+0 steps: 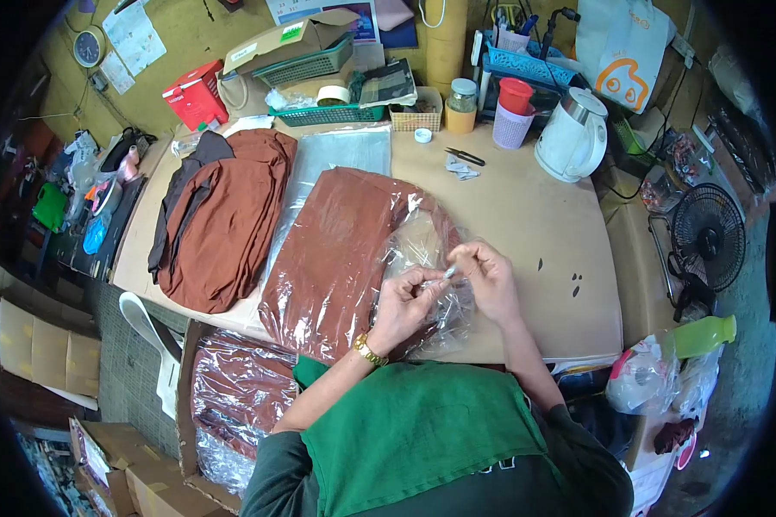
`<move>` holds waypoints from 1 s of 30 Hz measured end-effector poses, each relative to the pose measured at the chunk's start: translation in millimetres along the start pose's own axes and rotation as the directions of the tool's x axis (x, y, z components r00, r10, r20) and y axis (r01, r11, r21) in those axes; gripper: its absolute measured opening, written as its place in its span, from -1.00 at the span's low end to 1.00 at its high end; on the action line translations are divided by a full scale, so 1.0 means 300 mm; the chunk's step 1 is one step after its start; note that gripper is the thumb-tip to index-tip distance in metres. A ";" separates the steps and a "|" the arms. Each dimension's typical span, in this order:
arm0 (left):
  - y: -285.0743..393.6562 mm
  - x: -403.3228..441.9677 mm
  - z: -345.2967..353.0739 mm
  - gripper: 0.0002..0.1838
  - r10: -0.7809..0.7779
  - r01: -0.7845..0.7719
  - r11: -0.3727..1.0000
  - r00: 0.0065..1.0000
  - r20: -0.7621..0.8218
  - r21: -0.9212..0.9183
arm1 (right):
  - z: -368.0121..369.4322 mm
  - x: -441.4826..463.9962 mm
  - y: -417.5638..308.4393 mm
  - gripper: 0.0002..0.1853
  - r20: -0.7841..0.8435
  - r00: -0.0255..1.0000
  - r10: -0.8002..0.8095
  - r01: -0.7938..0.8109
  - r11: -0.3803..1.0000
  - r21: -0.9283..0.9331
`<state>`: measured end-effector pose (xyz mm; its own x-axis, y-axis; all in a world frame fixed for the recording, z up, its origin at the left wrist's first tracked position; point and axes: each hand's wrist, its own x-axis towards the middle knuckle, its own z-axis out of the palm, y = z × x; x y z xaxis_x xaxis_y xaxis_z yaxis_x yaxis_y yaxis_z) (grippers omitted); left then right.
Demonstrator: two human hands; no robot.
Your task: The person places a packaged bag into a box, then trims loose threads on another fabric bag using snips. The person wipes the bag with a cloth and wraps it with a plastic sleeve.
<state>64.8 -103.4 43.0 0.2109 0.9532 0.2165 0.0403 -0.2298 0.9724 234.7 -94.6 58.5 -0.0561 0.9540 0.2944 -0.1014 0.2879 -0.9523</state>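
Note:
A folded brown garment lies on the table inside a clear plastic bag, whose loose, crumpled end bunches at the right. Over that end, my left hand and my right hand come close together, both with fingers pinched. Between their fingertips shows a small pale scrap, too small to name. To the left is a pile of brown garments with a dark one partly beneath. Flat clear plastic bags lie behind the bagged garment.
Thread snips and a small white lid rest toward the back. A white kettle, cups and baskets line the rear edge. At my lower left, a carton holds bagged brown garments. A fan stands right.

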 end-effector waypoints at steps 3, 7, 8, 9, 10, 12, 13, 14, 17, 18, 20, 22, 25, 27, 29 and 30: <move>-0.006 0.004 -0.015 -0.84 -0.177 0.170 0.968 0.984 -0.022 -0.186 | -0.054 -0.007 -0.050 -0.82 0.167 0.978 -0.126 0.199 0.809 -0.553; -0.004 0.019 -0.021 -0.82 -0.156 0.147 0.975 0.987 -0.044 -0.166 | -0.104 -0.025 -0.042 -0.88 0.154 0.987 0.035 0.061 0.815 -0.577; 0.000 0.018 -0.018 -0.82 -0.157 0.148 0.975 0.987 -0.044 -0.166 | -0.091 -0.030 -0.045 -0.88 0.155 0.987 0.036 0.060 0.815 -0.576; 0.006 0.019 -0.010 -0.84 -0.130 0.125 0.988 0.990 -0.062 -0.090 | -0.063 -0.034 -0.053 -0.90 0.139 0.973 -0.182 0.229 0.754 -0.616; 0.010 0.022 -0.003 -0.85 -0.101 0.101 0.995 0.992 -0.077 -0.013 | -0.037 -0.034 -0.062 -0.91 0.134 0.910 -0.392 0.379 0.654 -0.655; -0.009 0.032 0.002 -0.86 0.143 -0.124 0.968 0.987 -0.075 0.216 | 0.008 -0.025 -0.080 -0.91 0.208 0.874 -0.440 0.450 0.570 -0.688; -0.015 0.034 0.002 -0.87 0.375 -0.332 0.840 0.927 -0.017 0.429 | 0.020 -0.023 -0.083 -0.91 0.284 0.830 -0.480 0.519 0.479 -0.708; -0.008 0.031 0.003 -0.87 0.374 -0.332 0.840 0.927 -0.016 0.430 | 0.019 -0.025 -0.074 -0.91 0.282 0.830 -0.481 0.518 0.480 -0.708; 0.015 0.018 0.010 -0.85 0.257 -0.233 0.922 0.966 -0.038 0.310 | 0.016 -0.018 -0.024 -0.92 0.114 0.956 -0.271 0.282 0.732 -0.620; 0.020 0.018 0.006 -0.85 0.257 -0.232 0.922 0.966 -0.040 0.310 | 0.020 -0.016 -0.009 -0.94 -0.001 0.988 -0.156 0.140 0.887 -0.440; 0.035 0.011 -0.005 -0.82 0.189 -0.178 0.931 0.982 -0.001 0.320 | 0.019 -0.012 -0.004 -0.96 -0.084 0.996 -0.010 -0.009 0.975 -0.222; 0.020 0.022 -0.013 -0.80 0.239 -0.231 0.918 0.971 0.015 0.321 | 0.000 -0.004 -0.020 -0.91 0.034 0.975 -0.222 0.216 0.886 -0.411; 0.029 0.031 -0.032 -0.75 0.272 -0.274 0.925 0.961 0.044 0.264 | -0.014 0.002 -0.065 -0.88 0.143 0.975 -0.167 0.207 0.919 -0.336; 0.053 0.029 -0.027 -0.72 0.250 -0.257 0.945 0.967 0.056 0.201 | -0.023 0.004 -0.097 -0.87 0.158 0.972 -0.173 0.222 0.897 -0.383; 0.076 0.020 -0.001 -0.76 0.283 -0.283 0.947 0.959 0.022 0.151 | -0.023 0.007 -0.123 -0.86 0.173 0.969 -0.175 0.234 0.873 -0.428; 0.074 0.025 0.000 -0.76 0.282 -0.283 0.947 0.959 0.023 0.151 | -0.015 0.012 -0.134 -0.87 0.210 0.920 -0.332 0.389 0.690 -0.611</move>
<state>67.1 -101.4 66.2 0.2363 0.8447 0.4803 0.1256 -0.5166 0.8469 243.1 -102.5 97.6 -0.2262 0.7642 0.6040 0.5153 0.6201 -0.5915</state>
